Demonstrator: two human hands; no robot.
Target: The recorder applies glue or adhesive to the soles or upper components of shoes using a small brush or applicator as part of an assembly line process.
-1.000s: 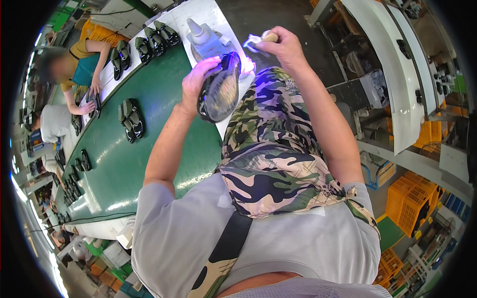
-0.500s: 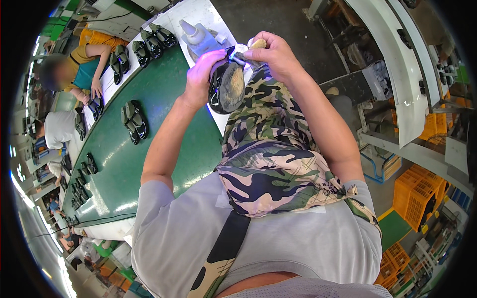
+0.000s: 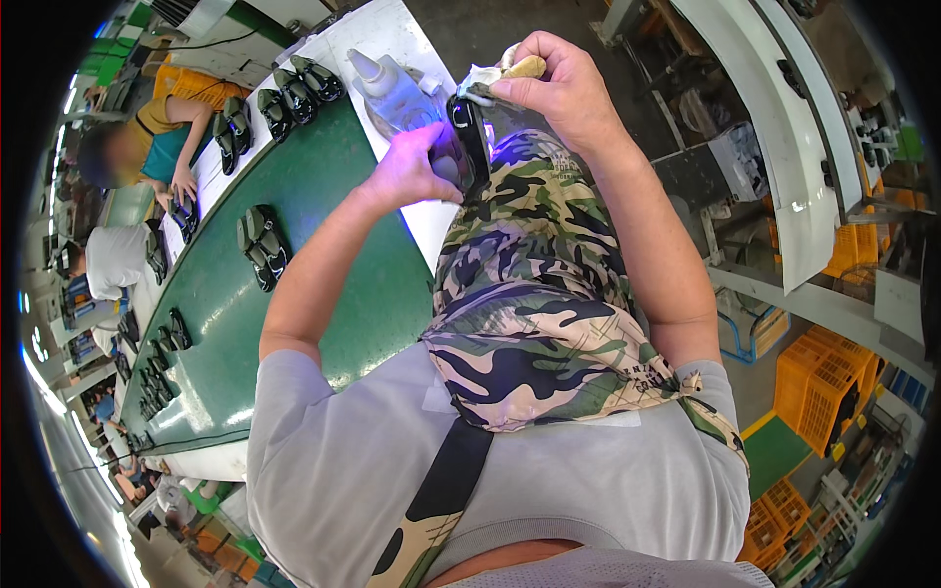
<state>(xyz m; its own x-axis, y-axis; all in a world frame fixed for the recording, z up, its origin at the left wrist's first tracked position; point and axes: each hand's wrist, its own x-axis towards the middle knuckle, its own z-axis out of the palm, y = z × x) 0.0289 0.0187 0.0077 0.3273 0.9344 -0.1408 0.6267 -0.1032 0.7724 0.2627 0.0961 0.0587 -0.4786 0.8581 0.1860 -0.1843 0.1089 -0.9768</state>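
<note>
My left hand (image 3: 414,169) grips a glossy black shoe (image 3: 470,137) by its lower part, above the white table edge and beside my camouflage apron (image 3: 529,294). The shoe stands nearly on end, its shiny side toward me. Closed in a pinch, my right hand (image 3: 561,86) holds a crumpled white cloth (image 3: 479,80) at the shoe's upper end. A beige, rounded piece (image 3: 527,67) sticks out between the fingers; its kind is unclear. Left of the shoe stands a translucent squeeze bottle (image 3: 390,90) with a pointed nozzle. Blue-violet light falls around the shoe.
The green conveyor belt (image 3: 333,196) on my left carries a pair of black shoes (image 3: 263,245) and several more farther down. Several shoes (image 3: 299,93) line its white far rim. A co-worker (image 3: 162,147) handles shoes across the belt. Yellow crates (image 3: 823,382) stand at the right.
The shoe has turned from showing its sole to showing its glossy side. My left hand has shifted down along it. My right hand and the cloth have moved slightly up and right.
</note>
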